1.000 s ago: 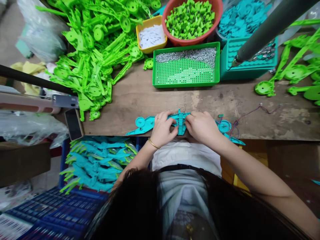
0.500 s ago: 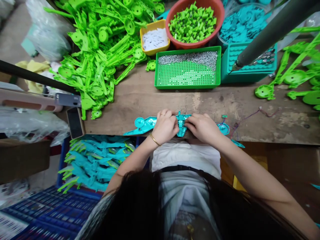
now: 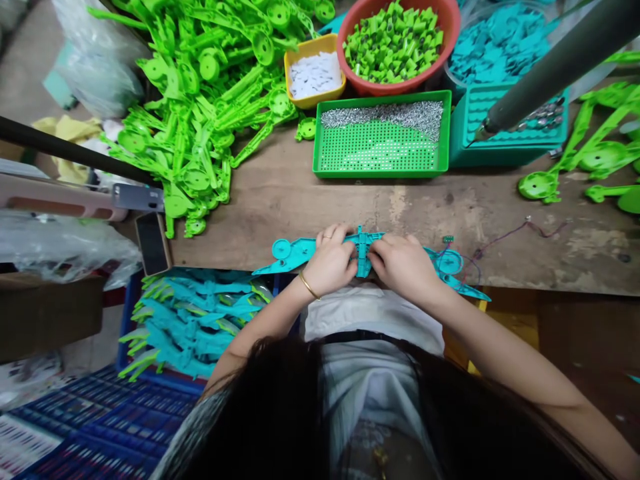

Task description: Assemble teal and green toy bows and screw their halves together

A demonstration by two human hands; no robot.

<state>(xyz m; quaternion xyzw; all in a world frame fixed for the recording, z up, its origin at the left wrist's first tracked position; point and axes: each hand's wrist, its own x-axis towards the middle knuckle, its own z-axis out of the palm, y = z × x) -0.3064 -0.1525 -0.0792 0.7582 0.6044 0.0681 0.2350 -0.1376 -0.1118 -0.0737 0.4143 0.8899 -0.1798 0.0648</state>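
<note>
A long turquoise plastic shell part [image 3: 295, 252] with wing-like ends lies across the front edge of the wooden table. My left hand [image 3: 332, 261] has its fingers curled on the part, just left of the upright centre piece. On the other side of that piece, my right hand [image 3: 403, 261] is closed with thumb and fingers pressed to the part. My fingertips hide what lies under them. Thin red and blue wires with a small green circuit board [image 3: 449, 239] come off the part's right end and trail over the table.
A green perforated tray [image 3: 383, 172] of small metal screws stands beyond my hands. Behind it are a red bowl [image 3: 454, 40] of green pieces and a yellow tray [image 3: 315, 101] of white bits. Green parts [image 3: 200, 127] are heaped left, above a phone [image 3: 151, 243]. A blue crate [image 3: 123, 350] holds turquoise parts.
The turquoise part now lies flatter, and more of its right end shows past my right hand. Both hands stay around the centre piece. The view has shifted slightly.
</note>
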